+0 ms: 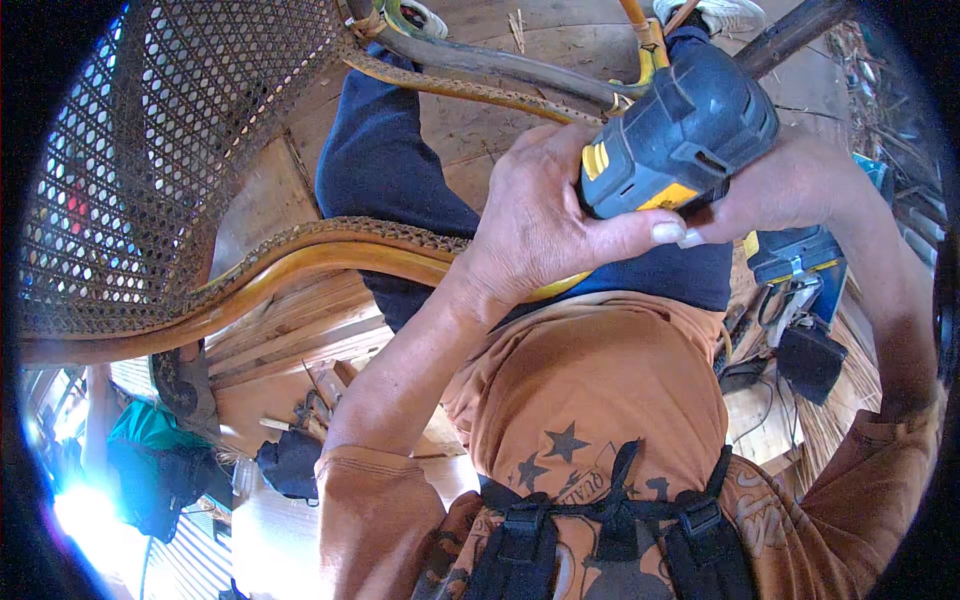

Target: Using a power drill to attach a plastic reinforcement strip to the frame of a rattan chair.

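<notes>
A black and yellow cordless power tool (690,125) is held up in front of me, over my lap. My left hand (535,205) is closed round its left side, the thumb stretched along the lower edge and most fingers hidden behind the housing. On the other side my right hand (780,190) grips it, its fingers largely hidden by the tool; the two thumb tips meet under it. The tool's working end cannot be made out. Close behind the tool are the bent rattan poles (480,65) of a furniture frame.
A woven cane panel (150,150) with a curved rattan rail (300,255) takes up the left and reaches across my leg. At the right lies another black and yellow tool (795,255) among straps and cables. A green and black bag (160,465) sits lower left, near wood strips (300,325).
</notes>
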A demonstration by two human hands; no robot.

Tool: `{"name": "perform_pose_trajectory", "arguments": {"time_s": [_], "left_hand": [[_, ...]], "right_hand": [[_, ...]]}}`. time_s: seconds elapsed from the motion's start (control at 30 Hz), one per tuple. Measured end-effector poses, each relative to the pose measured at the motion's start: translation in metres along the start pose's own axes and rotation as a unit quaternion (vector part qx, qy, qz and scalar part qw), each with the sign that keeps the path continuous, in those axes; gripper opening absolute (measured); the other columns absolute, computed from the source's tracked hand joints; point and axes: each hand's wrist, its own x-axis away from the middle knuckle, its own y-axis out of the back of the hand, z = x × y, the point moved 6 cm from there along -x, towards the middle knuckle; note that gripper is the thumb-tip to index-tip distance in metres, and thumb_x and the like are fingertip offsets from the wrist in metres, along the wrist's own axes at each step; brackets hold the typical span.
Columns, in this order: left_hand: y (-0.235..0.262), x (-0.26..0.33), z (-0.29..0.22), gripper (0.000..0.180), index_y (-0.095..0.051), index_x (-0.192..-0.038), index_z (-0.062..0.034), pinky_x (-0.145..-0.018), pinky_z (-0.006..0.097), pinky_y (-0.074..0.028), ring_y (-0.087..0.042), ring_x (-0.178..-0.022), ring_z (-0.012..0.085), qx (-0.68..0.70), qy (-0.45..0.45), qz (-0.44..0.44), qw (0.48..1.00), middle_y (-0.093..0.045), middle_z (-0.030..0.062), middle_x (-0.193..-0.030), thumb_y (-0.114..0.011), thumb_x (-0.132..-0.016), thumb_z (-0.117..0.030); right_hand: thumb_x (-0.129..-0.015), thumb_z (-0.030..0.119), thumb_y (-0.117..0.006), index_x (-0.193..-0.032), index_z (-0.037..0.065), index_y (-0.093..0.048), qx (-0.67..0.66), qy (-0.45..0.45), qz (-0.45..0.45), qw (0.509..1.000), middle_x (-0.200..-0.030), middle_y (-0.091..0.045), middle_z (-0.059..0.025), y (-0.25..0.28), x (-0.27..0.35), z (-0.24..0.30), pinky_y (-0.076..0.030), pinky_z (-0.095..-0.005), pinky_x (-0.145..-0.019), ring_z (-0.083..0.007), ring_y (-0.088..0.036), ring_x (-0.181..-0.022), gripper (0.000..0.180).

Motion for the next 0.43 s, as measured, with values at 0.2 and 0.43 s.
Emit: {"name": "perform_pose_trajectory", "arguments": {"time_s": [0.2, 0.43], "left_hand": [[0.001, 0.001, 0.004, 0.058, -0.062, -0.084, -0.0001, -0.068, 0.039, -0.046, -0.058, -0.070, 0.0319, -0.029, -0.005, 0.011, 1.000, -0.059, 0.0167, -0.073, -0.076, -0.056, -0.049], [0.004, 0.005, 0.005, 0.061, -0.061, -0.084, 0.0011, -0.066, 0.038, -0.046, -0.059, -0.069, 0.0326, -0.013, 0.012, 0.004, 1.000, -0.059, 0.0181, -0.073, -0.075, -0.056, -0.051]], "right_hand": [[-0.068, 0.033, -0.070, -0.097, 0.009, -0.063, 0.027, 0.016, 0.000, 1.000, -0.059, -0.055, -0.0012, -0.003, 0.000, -0.006, -0.042, -0.0250, -0.045, -0.0095, -0.049, -0.048, 0.038], [-0.069, 0.031, -0.071, -0.099, 0.007, -0.062, -0.041, -0.038, 0.042, 0.998, -0.061, -0.056, -0.0010, -0.002, 0.006, 0.017, -0.042, -0.0247, -0.045, -0.0096, -0.050, -0.048, 0.040]]}}
